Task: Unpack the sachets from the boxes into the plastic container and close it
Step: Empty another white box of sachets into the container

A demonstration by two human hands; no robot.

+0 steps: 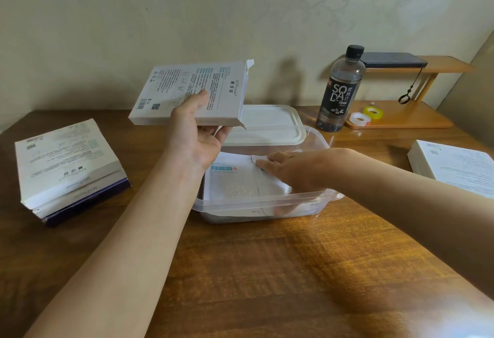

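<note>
My left hand (193, 134) holds a flat white box (187, 94) in the air above the table, thumb on top and fingers underneath, with its end flap open on the right. A clear plastic container (267, 201) stands in the middle of the table with white sachets (235, 182) lying in it. My right hand (291, 166) reaches into the container with its fingers stretched flat on the sachets. The container's white lid (270, 126) lies just behind it.
Two boxes (66, 166) are stacked on the left of the wooden table (267, 271). Another white box (457, 169) lies at the right edge. A soda bottle (340, 89) stands behind the container beside a small wooden shelf (417, 113) with two tape rolls (366, 116).
</note>
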